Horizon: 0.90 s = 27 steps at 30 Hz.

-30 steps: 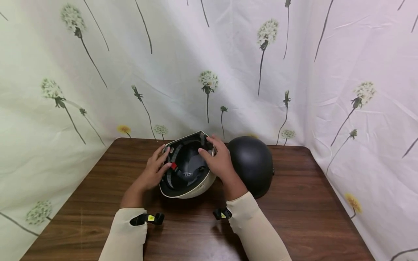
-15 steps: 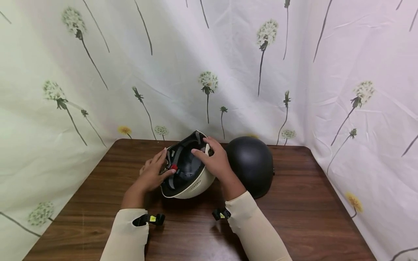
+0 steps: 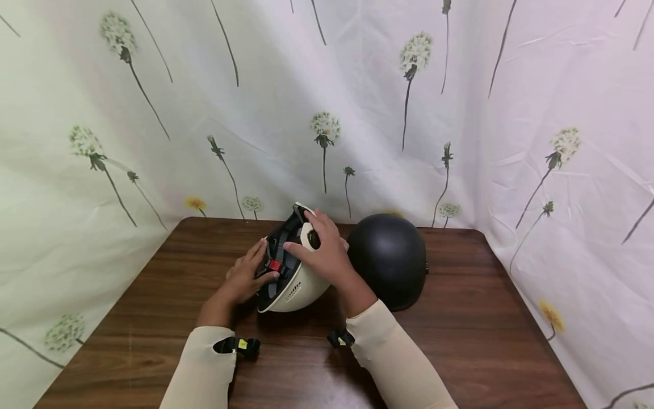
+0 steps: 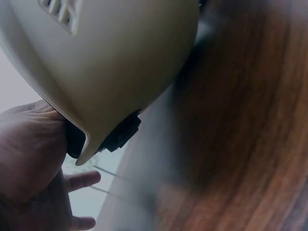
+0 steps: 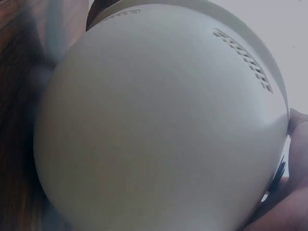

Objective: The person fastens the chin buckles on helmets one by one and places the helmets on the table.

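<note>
A cream helmet (image 3: 306, 288) lies tipped on its side, its black lining and strap facing left, with a red buckle (image 3: 275, 266) at the opening. My left hand (image 3: 243, 282) holds the left rim, thumb across the opening near the buckle. On the upper right my right hand (image 3: 327, 255) grips the rim, thumb over the opening and fingers along the shell. Vent slots mark the cream shell (image 5: 159, 120) in the right wrist view. In the left wrist view a dark knob (image 4: 121, 132) shows on the shell, and two left fingertips reach past the rim.
Just right of my right hand stands a black helmet (image 3: 388, 261), dome up. Both helmets are on a dark brown wooden table (image 3: 485, 341). A white curtain (image 3: 276, 113) with dandelion prints hangs behind and at the sides.
The cream helmet has rolled so its opening turns more to the left and more outer shell shows. Both hands have moved along with it; the right one shifted left.
</note>
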Tool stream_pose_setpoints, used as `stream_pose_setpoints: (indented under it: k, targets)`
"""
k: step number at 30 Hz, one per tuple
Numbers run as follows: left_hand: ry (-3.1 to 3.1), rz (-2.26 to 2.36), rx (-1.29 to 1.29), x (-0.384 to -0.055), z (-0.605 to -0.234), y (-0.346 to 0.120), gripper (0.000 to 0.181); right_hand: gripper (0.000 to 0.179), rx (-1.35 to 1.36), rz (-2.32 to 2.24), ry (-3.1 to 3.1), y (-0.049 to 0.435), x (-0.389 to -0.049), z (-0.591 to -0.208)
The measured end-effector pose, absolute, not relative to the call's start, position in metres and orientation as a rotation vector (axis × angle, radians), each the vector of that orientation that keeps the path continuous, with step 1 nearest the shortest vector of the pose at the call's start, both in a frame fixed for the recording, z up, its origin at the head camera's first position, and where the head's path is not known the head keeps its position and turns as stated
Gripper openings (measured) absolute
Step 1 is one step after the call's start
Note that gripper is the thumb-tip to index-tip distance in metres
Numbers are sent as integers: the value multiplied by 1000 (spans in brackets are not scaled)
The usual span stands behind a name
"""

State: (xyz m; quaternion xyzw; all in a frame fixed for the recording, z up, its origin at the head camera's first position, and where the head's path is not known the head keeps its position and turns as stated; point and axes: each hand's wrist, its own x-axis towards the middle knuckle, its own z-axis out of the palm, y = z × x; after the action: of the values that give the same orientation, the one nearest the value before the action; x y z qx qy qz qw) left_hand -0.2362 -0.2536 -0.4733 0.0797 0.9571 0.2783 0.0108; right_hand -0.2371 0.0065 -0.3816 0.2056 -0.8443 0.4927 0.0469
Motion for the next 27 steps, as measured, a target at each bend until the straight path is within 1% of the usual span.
stream_pose_setpoints:
  k: [12, 22, 27]
  targets:
    - [3002, 856, 249, -243, -495, -242, 94, 91, 694, 1177, -2673, -4, -232, -372]
    - [2966, 883, 229, -243, -497, -225, 86, 101, 688, 1123, -2757, 8, -233, -365]
    - [2977, 884, 253, -242, -497, -216, 84, 101, 691, 1115, -2768, 15, -235, -363]
